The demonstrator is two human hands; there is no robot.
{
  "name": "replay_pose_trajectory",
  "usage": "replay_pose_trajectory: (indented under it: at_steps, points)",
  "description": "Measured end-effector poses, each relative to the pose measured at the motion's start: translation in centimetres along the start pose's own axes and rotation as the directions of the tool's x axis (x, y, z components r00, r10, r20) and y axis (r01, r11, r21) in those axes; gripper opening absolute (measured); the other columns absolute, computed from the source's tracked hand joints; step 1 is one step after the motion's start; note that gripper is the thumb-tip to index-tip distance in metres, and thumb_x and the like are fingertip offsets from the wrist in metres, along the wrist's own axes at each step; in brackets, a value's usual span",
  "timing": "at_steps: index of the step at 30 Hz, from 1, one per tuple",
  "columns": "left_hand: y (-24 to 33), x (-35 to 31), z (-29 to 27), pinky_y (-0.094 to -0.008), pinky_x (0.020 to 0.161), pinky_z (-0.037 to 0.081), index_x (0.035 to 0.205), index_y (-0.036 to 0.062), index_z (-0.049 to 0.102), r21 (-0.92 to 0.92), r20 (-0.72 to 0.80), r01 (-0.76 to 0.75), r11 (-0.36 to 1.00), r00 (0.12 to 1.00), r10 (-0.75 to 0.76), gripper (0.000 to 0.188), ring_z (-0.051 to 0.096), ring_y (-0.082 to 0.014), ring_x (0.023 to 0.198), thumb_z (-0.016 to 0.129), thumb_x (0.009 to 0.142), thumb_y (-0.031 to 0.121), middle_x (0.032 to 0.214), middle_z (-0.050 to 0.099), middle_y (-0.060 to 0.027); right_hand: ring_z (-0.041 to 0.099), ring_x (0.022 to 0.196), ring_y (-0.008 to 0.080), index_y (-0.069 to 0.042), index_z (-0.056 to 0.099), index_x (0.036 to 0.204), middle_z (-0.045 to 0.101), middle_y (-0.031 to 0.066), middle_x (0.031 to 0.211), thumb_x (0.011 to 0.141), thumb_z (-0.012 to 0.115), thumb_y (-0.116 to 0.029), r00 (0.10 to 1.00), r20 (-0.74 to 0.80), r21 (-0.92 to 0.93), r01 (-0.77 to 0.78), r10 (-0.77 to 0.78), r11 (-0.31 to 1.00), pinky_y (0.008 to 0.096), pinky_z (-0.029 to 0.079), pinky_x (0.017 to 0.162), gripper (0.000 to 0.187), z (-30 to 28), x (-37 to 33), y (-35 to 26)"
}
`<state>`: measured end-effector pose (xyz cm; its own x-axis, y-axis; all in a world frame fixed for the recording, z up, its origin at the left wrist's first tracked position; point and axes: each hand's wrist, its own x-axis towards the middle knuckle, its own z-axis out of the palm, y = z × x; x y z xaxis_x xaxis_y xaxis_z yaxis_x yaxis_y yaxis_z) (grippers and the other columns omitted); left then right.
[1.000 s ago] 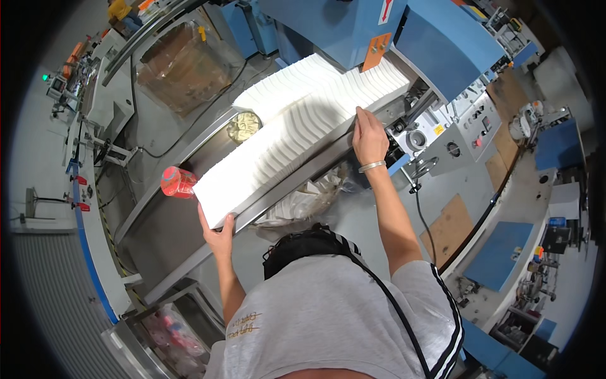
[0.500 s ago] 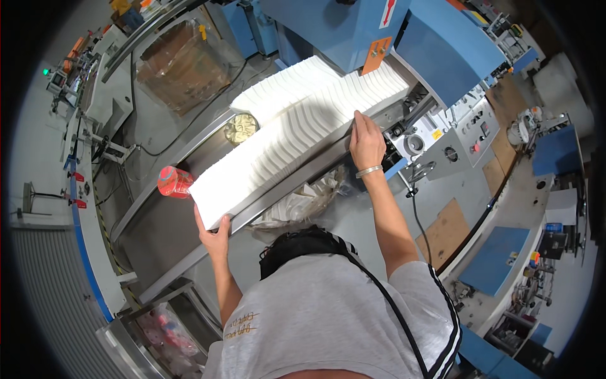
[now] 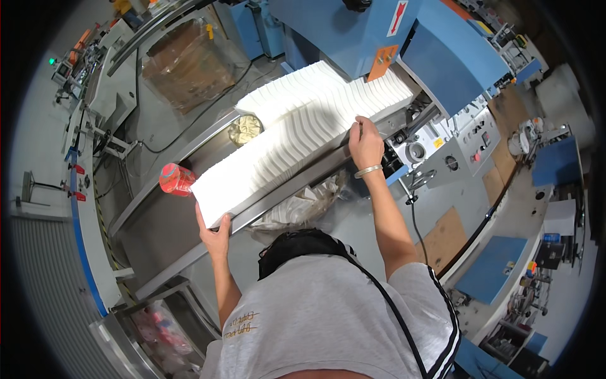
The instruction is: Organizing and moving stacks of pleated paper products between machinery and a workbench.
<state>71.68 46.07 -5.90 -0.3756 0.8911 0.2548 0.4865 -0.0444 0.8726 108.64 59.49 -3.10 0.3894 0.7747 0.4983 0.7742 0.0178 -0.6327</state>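
Observation:
Two rows of stacked soft white paper sheets [image 3: 252, 180] stretch along a metal trough [image 3: 151, 243], and their ridged layers look like tissue. At the near left end of the front row, my left hand [image 3: 216, 235] grips the corner, thumb on the near side and fingers along the end face. Farther right, my right hand [image 3: 366, 146] rests its fingertips against the near side of the same row, finger and thumb apart. A red cylindrical container [image 3: 177, 180] stands just beyond my left fingers. Behind the front row sits a round item with a crinkled gold-coloured top [image 3: 245, 130].
A blue machine [image 3: 341, 31] with an orange bracket [image 3: 382, 62] stands over the far right end of the rows. Its control panel [image 3: 464, 142] lies to the right. Below the trough hangs a clear bag of white scraps [image 3: 303, 205]. A plastic-wrapped brown box [image 3: 189, 66] stands far left.
The view has shifted slightly. My right fingers are more bent and apart than before, at nearly the same spot. My left hand keeps its place at the row's end.

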Motion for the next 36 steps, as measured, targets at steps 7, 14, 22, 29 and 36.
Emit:
replay_pose_trajectory:
  at_steps: [7,14,22,29,36]
  points:
    - [-0.7,0.9,-1.9,-0.0316,0.103,0.031,0.142,-0.0025,0.031,-0.161,0.240,0.267,0.950,0.944,-0.225,0.064,0.043,-0.0197,0.120,0.058,0.090,0.022,0.133,0.046,-0.0114,0.064,0.078,0.0362,0.002,0.065,0.105,0.066,0.0211,0.083,0.085,0.057,-0.052,0.869,0.476,0.011,-0.160,0.135,0.987,0.0423,0.049,0.074,0.058,-0.6,3.7,1.7]
    - [-1.6,3.7,-2.3,-0.0385,0.113,0.014,0.145,0.0037,0.025,-0.573,0.532,0.620,0.536,0.779,-0.332,0.072,0.025,-0.0211,0.135,0.057,0.091,0.040,0.147,0.031,-0.0076,0.066,0.064,0.0132,0.017,0.032,0.135,0.063,0.0159,0.086,0.076,0.057,-0.071,0.497,0.819,-0.148,-0.301,0.288,0.942,0.0214,0.042,0.043,0.108,-0.8,7.1,0.9]
    - [1.1,7.2,-1.3,-0.0459,0.113,0.006,0.149,0.0074,0.009,-0.121,0.517,0.737,0.665,0.618,-0.592,0.100,0.011,-0.0236,0.142,0.064,0.081,0.054,0.152,0.022,-0.0134,0.068,0.066,0.0153,-0.001,0.023,0.140,0.054,0.0195,0.120,0.076,0.072,-0.050,0.158,0.932,-0.208,-0.504,0.326,0.838,0.0174,0.041,0.037,0.095,-0.1,8.7,-1.5]
    - [1.0,7.8,-3.5,-0.0340,0.110,0.022,0.144,0.0010,0.027,-0.108,0.521,0.514,0.851,0.758,-0.392,0.083,0.033,-0.0242,0.132,0.069,0.081,0.034,0.143,0.037,-0.0144,0.060,0.056,0.0110,-0.003,0.015,0.143,0.057,0.0170,0.106,0.066,0.079,-0.053,0.205,0.919,-0.230,-0.420,0.338,0.878,0.0193,0.046,0.040,0.112,1.3,5.5,-2.8]
    - [-4.2,5.7,-17.8,-0.0338,0.108,0.028,0.139,-0.0033,0.033,-0.170,0.475,0.658,0.733,0.707,-0.524,0.078,0.040,-0.0224,0.128,0.072,0.081,0.032,0.137,0.044,-0.0141,0.056,0.052,0.0087,0.000,0.034,0.130,0.061,0.0098,0.091,0.071,0.075,-0.050,0.164,0.986,0.030,-0.341,0.028,0.940,0.0199,0.043,0.040,0.088,3.6,-4.0,-14.0]
